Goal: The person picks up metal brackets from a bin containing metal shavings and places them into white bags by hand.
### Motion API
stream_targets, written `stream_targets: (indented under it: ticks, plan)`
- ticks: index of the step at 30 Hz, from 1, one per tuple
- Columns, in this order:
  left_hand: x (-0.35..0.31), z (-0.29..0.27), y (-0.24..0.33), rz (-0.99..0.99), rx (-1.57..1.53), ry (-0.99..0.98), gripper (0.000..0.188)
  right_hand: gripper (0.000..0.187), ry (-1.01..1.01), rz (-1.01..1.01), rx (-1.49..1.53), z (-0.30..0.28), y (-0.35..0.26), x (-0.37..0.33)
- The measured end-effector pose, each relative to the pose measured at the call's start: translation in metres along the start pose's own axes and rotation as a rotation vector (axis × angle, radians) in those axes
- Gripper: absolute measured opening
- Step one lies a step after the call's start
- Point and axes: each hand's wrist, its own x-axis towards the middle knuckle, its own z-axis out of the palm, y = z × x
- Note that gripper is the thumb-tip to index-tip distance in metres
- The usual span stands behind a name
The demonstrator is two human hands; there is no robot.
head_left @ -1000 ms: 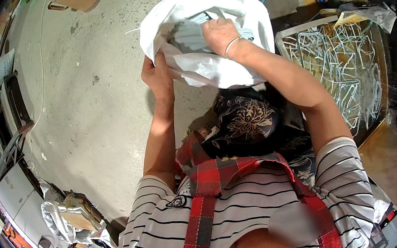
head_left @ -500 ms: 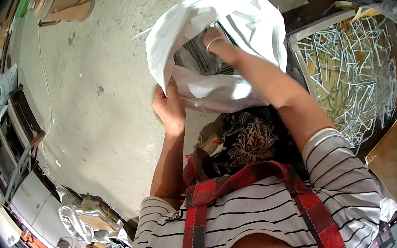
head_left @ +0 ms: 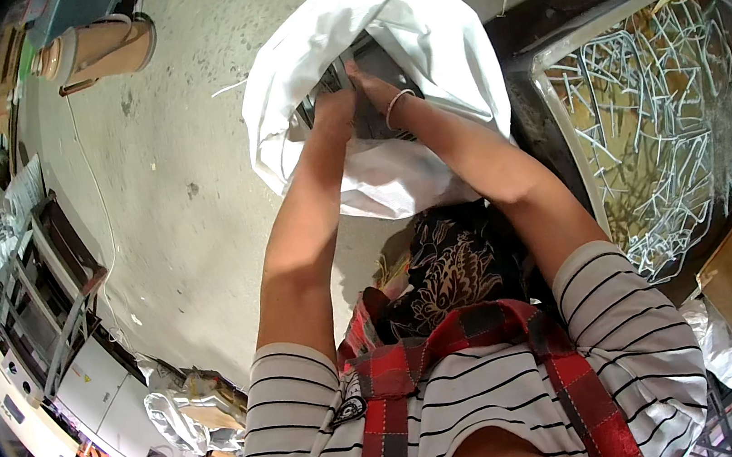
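A large white woven sack [head_left: 463, 52] stands on the floor in front of me, its mouth wide and its rim folded outward. Inside lie dark grey, flat-looking pieces [head_left: 383, 66] in a stack; their exact kind does not show. Both my hands reach down into the sack. My left hand [head_left: 335, 112] is at the left side of the stack, its fingers hidden beneath the back of the hand. Beside it, my right hand [head_left: 373, 88], with a bracelet at the wrist, touches the pieces; its fingers are mostly hidden too.
To the right stands a shallow tray [head_left: 559, 123] of bent silvery metal rods [head_left: 660, 128]. A tan, jug-like container [head_left: 107, 50] is on the floor at the far left. Metal frames [head_left: 44, 286] and white boxes [head_left: 92, 381] line the left side. A thin cable [head_left: 96, 188] crosses the floor.
My left hand has let go of the sack's rim and moved inside, beside my right hand. My right hand has shifted slightly left. The view has turned a little.
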Motion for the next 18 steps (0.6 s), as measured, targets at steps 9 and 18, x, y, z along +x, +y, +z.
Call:
stream_targets:
  ticks: [9, 18]
  plan:
    - [0.039, 0.019, -0.043, 0.732, 1.197, 0.098, 0.020, 0.073, 0.158, 0.137, -0.615, -0.018, -0.007, 0.018]
    - [0.040, 0.025, -0.040, 0.067, 0.745, 0.258, 0.038, 0.050, 0.355, 0.001, -1.128, -0.088, -0.023, 0.019]
